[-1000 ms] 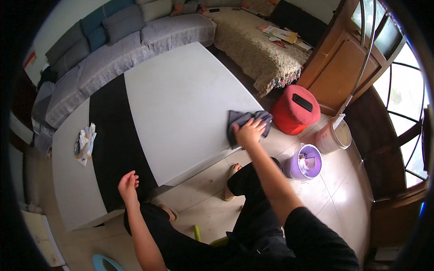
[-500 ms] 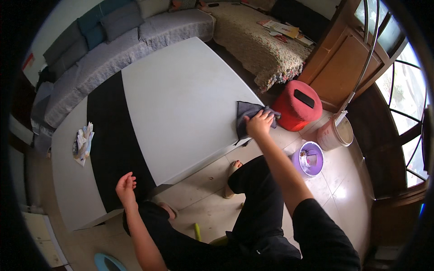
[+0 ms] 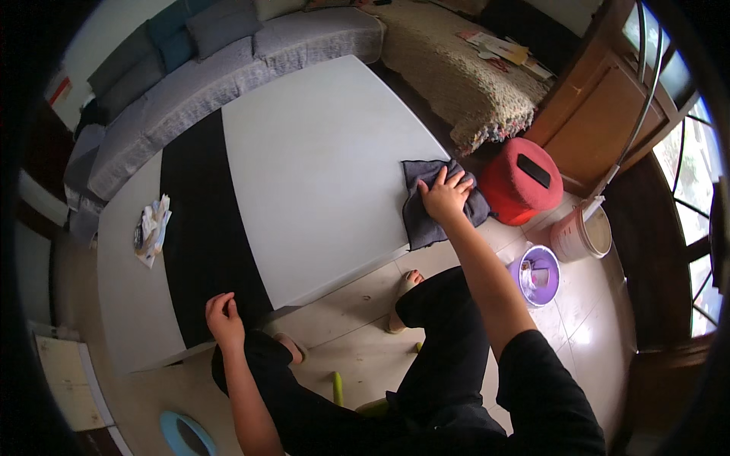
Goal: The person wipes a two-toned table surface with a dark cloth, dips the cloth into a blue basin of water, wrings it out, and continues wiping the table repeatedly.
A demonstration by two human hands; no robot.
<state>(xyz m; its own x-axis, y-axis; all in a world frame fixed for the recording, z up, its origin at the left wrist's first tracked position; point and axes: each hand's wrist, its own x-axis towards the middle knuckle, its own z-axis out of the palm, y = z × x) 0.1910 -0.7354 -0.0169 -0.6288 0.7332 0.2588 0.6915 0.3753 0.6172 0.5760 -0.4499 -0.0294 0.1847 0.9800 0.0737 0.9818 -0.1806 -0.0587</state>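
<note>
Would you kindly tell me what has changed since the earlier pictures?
The right hand and dark gray cloth slid right, then eased slightly back left; the cloth lies more spread out. The left hand, crumpled white packet and red stool stayed put.

We look down from head height through a wide fisheye lens, facing forward across the table [image 3: 327, 152] toward the sofa [image 3: 201, 95], our legs [image 3: 456, 342] close beneath, edges bending near the rim.
</note>
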